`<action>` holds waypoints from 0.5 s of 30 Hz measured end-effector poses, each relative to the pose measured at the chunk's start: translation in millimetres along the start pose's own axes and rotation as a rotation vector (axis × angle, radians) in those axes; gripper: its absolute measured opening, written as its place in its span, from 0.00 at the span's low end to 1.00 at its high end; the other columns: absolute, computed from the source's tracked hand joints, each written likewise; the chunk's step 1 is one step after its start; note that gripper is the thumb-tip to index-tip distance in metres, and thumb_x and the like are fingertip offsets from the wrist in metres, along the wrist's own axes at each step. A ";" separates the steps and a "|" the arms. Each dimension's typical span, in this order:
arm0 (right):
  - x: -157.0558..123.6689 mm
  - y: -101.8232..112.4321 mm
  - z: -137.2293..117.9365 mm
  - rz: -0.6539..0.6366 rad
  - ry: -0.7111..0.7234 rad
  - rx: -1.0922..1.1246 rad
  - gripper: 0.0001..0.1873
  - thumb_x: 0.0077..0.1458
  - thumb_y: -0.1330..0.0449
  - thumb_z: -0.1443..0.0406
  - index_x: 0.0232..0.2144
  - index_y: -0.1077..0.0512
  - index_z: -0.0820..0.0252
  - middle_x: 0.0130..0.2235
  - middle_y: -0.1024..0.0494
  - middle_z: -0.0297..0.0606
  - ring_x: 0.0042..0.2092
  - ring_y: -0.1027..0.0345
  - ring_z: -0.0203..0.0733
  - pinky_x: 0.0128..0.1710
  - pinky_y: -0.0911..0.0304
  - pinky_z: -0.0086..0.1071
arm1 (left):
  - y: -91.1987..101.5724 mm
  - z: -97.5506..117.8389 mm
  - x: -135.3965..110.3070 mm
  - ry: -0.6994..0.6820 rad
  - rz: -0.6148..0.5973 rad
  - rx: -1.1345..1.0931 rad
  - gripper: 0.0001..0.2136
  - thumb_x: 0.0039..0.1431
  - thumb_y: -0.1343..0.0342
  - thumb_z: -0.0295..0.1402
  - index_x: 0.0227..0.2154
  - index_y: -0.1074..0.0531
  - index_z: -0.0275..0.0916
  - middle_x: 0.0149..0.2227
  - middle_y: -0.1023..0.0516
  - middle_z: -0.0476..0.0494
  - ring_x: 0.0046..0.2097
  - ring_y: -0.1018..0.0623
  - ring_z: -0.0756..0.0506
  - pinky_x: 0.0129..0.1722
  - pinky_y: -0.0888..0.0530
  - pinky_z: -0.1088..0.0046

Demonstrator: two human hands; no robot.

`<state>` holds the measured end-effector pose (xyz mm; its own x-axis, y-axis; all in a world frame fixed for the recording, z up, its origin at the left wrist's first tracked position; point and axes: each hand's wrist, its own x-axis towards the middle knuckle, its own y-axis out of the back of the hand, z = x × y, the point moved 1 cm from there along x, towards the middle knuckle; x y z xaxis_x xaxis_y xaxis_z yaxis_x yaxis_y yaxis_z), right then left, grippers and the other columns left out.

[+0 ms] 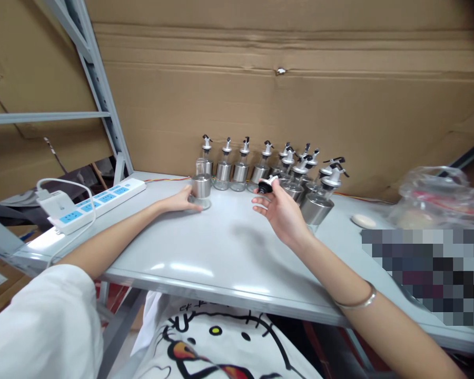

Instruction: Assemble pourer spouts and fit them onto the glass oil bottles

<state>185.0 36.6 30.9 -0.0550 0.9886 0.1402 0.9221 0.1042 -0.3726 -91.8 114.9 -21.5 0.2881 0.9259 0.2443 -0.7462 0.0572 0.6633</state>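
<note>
My left hand (179, 201) is wrapped round the base of a steel-sleeved glass bottle (201, 187) that stands on the grey table (205, 247) with no spout cap on it. My right hand (281, 209) is raised just above the table and pinches a black-and-white pourer cap (265, 185) between its fingertips. Behind both hands stands a row of several matching oil bottles (260, 168) with pourer caps, lined up against the cardboard wall.
A white power strip (98, 202) with a plugged-in adapter lies at the table's left rear. A crumpled clear plastic bag (434, 197) and a small pale oval object (362, 220) sit at the right. A grey metal shelf post (98, 89) rises at the left.
</note>
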 end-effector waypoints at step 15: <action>-6.4 -7.5 1.9 -0.070 -0.078 -0.063 0.20 0.49 0.39 0.48 0.31 0.33 0.59 0.28 0.27 0.32 0.26 0.32 0.32 0.27 0.35 0.26 | 1.7 -20.4 9.1 0.074 0.312 0.235 0.19 0.46 0.47 0.26 0.45 0.34 0.38 0.46 0.38 0.41 0.55 0.36 0.37 0.59 0.41 0.56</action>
<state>177.8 29.7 31.1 -0.1474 0.9849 0.0909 0.9372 0.1685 -0.3054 -102.7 131.0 -32.6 0.0190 0.9103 0.4135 -0.6306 -0.3100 0.7115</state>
